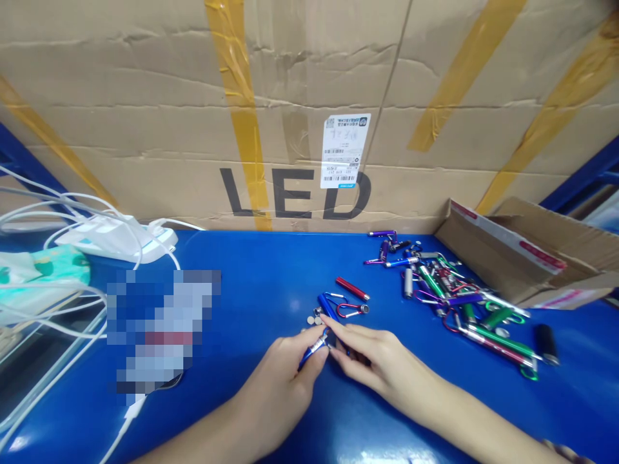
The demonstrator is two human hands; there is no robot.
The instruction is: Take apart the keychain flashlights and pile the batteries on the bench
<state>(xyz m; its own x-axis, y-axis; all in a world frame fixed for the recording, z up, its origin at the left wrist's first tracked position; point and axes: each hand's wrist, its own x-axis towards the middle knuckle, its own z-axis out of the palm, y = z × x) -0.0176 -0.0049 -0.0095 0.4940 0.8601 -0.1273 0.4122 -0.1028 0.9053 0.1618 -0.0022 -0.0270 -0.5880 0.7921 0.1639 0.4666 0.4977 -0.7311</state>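
Small parts kept close, both hands meeting over the blue table

I read my clock from where the hands meet, twelve pointing toward the large cardboard box. The left hand pinches a blue-and-silver piece between thumb and forefinger, right at the centre of the dial; I judge the grip steadies something so slim. The right hand brings forefinger and thumb in at three o'clock, slightly parted; whether they grip anything I cannot tell, since the gap is dark.

Just beyond the fingers, a blue tube lies at twelve and silver discs at eleven, with a red clip and a red tube near one. I take them to sit there for short reaches.

The jumble of coloured tubes spreads at two o'clock, well apart, probably so it doesn't mix with these few. An open carton stands behind it. At nine, a blurred-out object with a white cable lies clear of both arms.
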